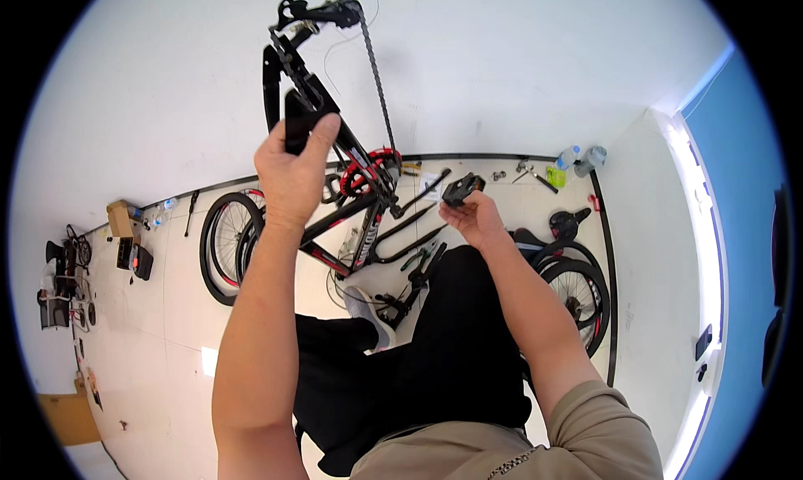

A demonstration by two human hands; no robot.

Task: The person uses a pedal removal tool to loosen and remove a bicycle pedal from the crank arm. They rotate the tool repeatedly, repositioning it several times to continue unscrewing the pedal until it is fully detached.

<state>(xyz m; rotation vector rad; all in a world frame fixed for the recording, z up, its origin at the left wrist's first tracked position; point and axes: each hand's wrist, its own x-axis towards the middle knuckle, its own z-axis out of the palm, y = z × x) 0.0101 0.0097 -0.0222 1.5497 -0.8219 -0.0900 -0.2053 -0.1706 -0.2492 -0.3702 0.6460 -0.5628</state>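
A black bicycle frame (365,237) with red and white marks stands tilted in front of me. My left hand (291,172) is closed round a black part at its raised rear end; my fingers hide just where they grip. Above that hand sits the rear derailleur (339,12), and a chain (376,78) runs from there down to the red chainring (360,175). Off to the right of the frame, my right hand (478,219) holds a black pedal (462,190) between thumb and fingers, apart from the frame.
Wheels lie on the floor at left (224,250) and right (577,300). A saddle (569,223), water bottles (568,156) and loose tools (544,179) are along the wall. A handlebar with cables (410,292) lies by my foot (368,313). Boxes (124,219) stand farther left.
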